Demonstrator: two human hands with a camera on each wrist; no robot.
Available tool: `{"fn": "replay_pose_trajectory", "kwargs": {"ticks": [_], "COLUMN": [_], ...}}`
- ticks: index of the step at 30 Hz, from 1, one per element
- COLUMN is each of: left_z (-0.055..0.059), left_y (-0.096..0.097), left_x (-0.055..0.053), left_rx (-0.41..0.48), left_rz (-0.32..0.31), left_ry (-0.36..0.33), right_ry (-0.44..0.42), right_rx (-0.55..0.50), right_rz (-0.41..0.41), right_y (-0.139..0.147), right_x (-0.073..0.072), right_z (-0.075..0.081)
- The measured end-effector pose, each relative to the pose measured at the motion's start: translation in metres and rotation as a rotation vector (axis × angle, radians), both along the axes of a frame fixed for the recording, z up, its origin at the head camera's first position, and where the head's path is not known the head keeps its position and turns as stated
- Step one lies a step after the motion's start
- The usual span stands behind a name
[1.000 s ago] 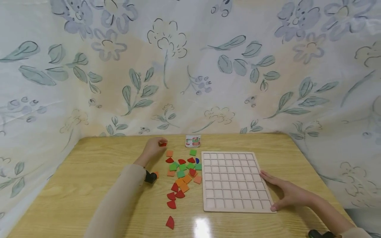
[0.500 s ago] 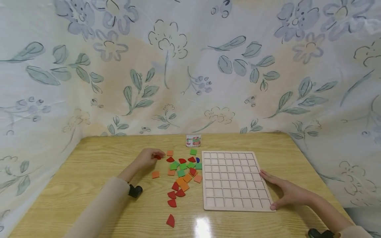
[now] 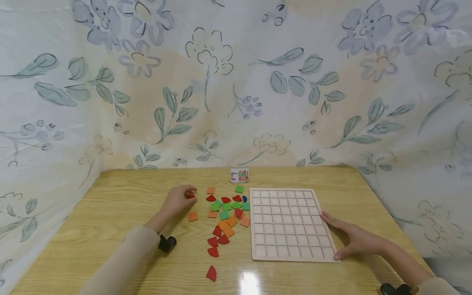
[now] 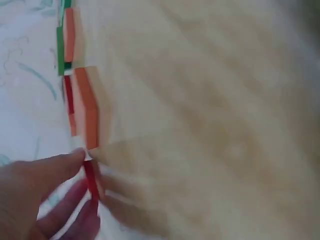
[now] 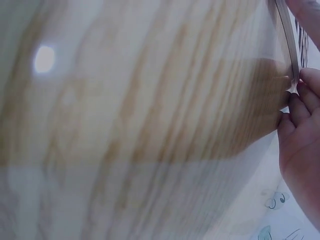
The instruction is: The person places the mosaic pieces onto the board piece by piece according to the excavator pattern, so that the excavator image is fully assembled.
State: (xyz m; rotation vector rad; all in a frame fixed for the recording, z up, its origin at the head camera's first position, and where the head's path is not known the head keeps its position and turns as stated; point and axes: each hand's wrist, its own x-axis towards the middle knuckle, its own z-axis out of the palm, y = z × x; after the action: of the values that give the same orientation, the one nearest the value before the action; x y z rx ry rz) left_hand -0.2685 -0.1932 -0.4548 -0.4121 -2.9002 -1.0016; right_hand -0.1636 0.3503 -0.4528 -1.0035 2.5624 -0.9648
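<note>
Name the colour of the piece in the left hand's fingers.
Red piece, best seen in the left wrist view.

The left arm [image 3: 110, 268] is extending forward from the lower left of the head view, with a beige sleeve [image 3: 141, 237] covering most of the forearm. The left hand [image 3: 175, 201] is pointing forward and inward; its fingers [image 4: 60, 170] are bending toward the thumb in a pinch grip. The right arm [image 3: 403, 260] is extending forward and leftward from the lower right, its forearm showing bare beyond the cuff [image 3: 436, 287]. The right hand [image 3: 357, 241] is keeping its fingers extended forward, while its thumb [image 3: 343, 254] is spreading widely apart from them.
</note>
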Motion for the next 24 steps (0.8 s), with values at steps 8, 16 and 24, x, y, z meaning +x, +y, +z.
{"fn": "replay_pose_trajectory", "kwargs": {"ticks": [8,16,24], "left_z": [0.0006,-0.0027,0.0036], "left_y": [-0.0009,0.0024,0.007], "left_x": [-0.0074,-0.0058,0.0014], "left_rx": [-0.038,0.013,0.002], "left_rz": [-0.146,-0.06,0.002], "left_ry": [-0.015,0.004,-0.003], "right_ry": [-0.043,-0.058,-0.085], "right_rx": [0.022,0.036,0.038], "right_rz": [-0.028,-0.039,-0.058], "right_y": [0.0001,-0.0026,-0.0012], "right_x": [-0.0042,-0.0025,0.0001], "right_z": [0.0005,0.003,0.0018]}}
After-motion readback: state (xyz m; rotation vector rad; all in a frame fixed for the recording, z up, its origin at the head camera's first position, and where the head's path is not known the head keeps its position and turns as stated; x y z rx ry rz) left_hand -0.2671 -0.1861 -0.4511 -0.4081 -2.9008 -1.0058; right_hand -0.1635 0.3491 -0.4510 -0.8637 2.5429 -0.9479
